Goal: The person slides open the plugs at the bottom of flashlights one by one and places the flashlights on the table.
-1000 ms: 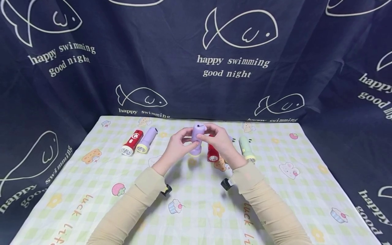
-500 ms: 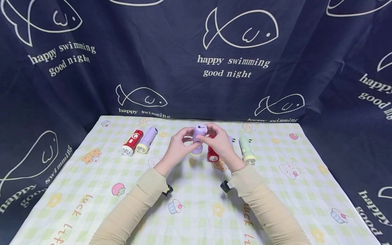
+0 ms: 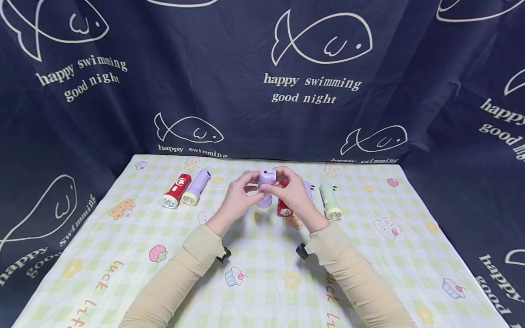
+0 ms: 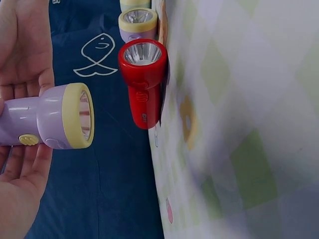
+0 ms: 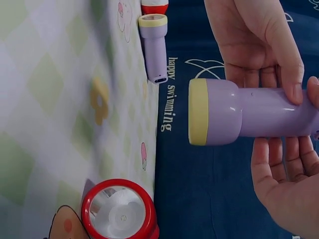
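Note:
A lilac flashlight (image 3: 267,176) with a yellow head ring hangs lens-down over the table's middle, held by both hands. My left hand (image 3: 239,189) grips its left side, and my right hand (image 3: 296,187) grips the right, thumbs on the near side. In the left wrist view, the flashlight (image 4: 50,117) shows its yellow switch and clear lens, apart from the cloth. The right wrist view has both the left hand (image 5: 264,40) and the right hand (image 5: 284,184) around the lilac barrel. A red flashlight (image 3: 285,209) lies just behind the right hand, partly hidden by it.
Left of the hands lie a red flashlight (image 3: 176,191) and another lilac flashlight (image 3: 198,187). To the right is a green flashlight (image 3: 330,200), with a lilac one (image 3: 308,187) partly covered by the right hand. A patterned cloth (image 3: 262,291) covers the table; a dark curtain (image 3: 229,91) hangs behind.
The held flashlight's tail end has shifted slightly right and down, tipping a little toward the camera. Both hands keep hold of it, and the other flashlights stay where they were.

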`<action>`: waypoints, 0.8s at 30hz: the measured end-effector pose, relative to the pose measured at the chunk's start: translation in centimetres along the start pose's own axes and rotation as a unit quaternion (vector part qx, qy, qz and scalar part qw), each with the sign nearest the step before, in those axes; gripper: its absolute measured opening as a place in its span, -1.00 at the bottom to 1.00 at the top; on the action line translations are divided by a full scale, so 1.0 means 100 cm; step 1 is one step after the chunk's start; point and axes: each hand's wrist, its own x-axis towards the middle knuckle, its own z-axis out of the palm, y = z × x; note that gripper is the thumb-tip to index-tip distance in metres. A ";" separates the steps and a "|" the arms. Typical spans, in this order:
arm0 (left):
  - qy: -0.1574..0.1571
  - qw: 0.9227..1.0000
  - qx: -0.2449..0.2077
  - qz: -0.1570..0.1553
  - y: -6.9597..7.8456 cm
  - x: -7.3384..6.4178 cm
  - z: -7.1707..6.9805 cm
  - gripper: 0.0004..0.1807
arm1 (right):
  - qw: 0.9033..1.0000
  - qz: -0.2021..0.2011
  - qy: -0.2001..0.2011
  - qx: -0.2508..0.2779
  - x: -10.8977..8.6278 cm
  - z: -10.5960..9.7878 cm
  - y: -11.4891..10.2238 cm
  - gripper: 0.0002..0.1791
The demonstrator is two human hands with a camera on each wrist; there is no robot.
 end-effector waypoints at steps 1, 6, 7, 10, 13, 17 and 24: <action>-0.003 1.000 0.000 -0.002 0.006 -0.001 -0.001 -0.55 | 1.000 0.000 -0.002 0.002 0.000 0.000 0.000 -0.49; -0.011 1.000 -0.005 -0.019 0.028 -0.003 -0.004 -0.56 | 1.000 -0.011 -0.005 0.006 0.000 -0.002 0.004 -0.49; -0.012 1.000 -0.007 -0.023 0.029 -0.003 -0.004 -0.56 | 1.000 -0.014 -0.006 0.007 0.000 -0.002 0.004 -0.49; -0.015 0.999 -0.017 -0.033 0.029 -0.003 -0.005 -0.56 | 1.000 -0.023 -0.009 0.013 0.000 -0.004 0.005 -0.49; -0.019 0.999 -0.023 -0.040 0.029 -0.004 -0.006 -0.56 | 0.999 -0.033 -0.016 0.019 0.000 -0.005 0.007 -0.49; -0.026 0.998 -0.022 -0.048 0.030 -0.004 -0.007 -0.55 | 0.998 -0.042 -0.028 0.029 0.001 -0.007 0.007 -0.50; -0.030 0.998 -0.032 -0.055 0.021 -0.004 -0.006 -0.53 | 0.998 -0.031 -0.037 0.034 0.001 -0.007 0.005 -0.51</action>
